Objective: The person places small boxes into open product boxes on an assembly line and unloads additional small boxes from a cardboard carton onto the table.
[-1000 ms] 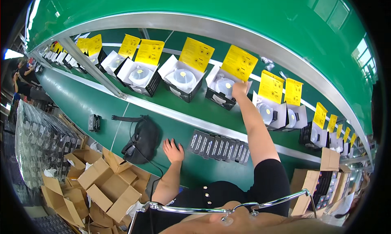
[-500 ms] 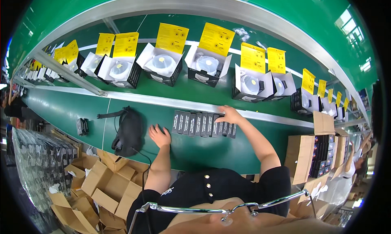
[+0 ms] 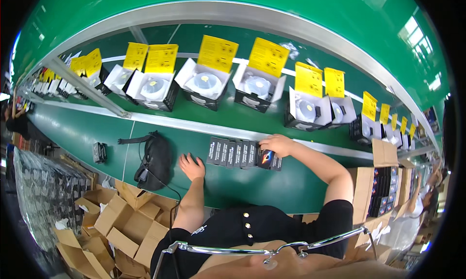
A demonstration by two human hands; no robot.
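Observation:
A tight row of small black boxes with white print on their edges stands on the green table in front of me. At the row's right end my right hand has its fingers closed on one small black box, whose face with an orange and blue picture is turned up. My left hand rests on the table left of the row, fingers spread, holding nothing. Farther left lies a black bag with a strap and a cable.
Beyond a metal rail, opened boxes with yellow flaps hold round, plastic-wrapped devices. A lone small black box stands at far left. Empty cartons lie lower left; a filled carton stands right. Other people are at both sides.
My right hand has tilted a box at the row's right end, so its picture face now shows. My left hand stays spread on the table. The whole view has shifted slightly.

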